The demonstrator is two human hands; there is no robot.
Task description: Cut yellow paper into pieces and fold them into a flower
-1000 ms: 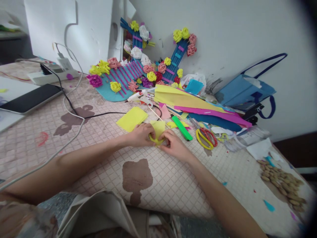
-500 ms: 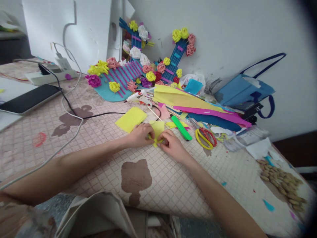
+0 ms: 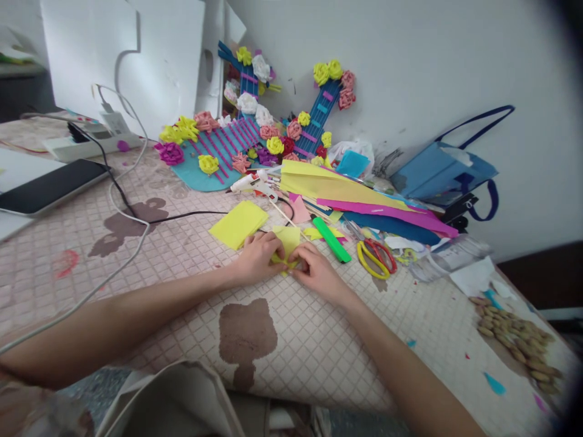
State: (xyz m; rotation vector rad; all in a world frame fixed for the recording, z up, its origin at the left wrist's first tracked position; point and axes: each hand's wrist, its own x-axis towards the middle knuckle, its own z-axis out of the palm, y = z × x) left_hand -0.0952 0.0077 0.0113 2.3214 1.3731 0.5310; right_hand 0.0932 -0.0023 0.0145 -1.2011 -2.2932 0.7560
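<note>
Between my two hands is a small piece of yellow crepe paper [image 3: 286, 239], its lower part bunched and its upper part flat. My left hand [image 3: 262, 257] pinches the bunched part from the left. From the right, my right hand [image 3: 314, 271] pinches the same part, fingertips close to those of the left. Fingers partly cover the fold. A stack of yellow paper squares [image 3: 239, 224] lies just beyond my left hand. Right of my right hand are a green box cutter [image 3: 332, 240] and scissors with yellow and red handles [image 3: 377, 258].
A white glue gun [image 3: 255, 184] lies behind the hands, beside long crepe paper sheets [image 3: 346, 185]. Paper-flower guitar shapes [image 3: 223, 152] stand at the back. A white cable [image 3: 132, 243] crosses the left side. Peanuts [image 3: 514, 340] lie at the right, near a blue bag [image 3: 449, 170].
My fingertips have come closer together on the yellow paper, and its bunched part is more covered. The whole view has shifted slightly.
</note>
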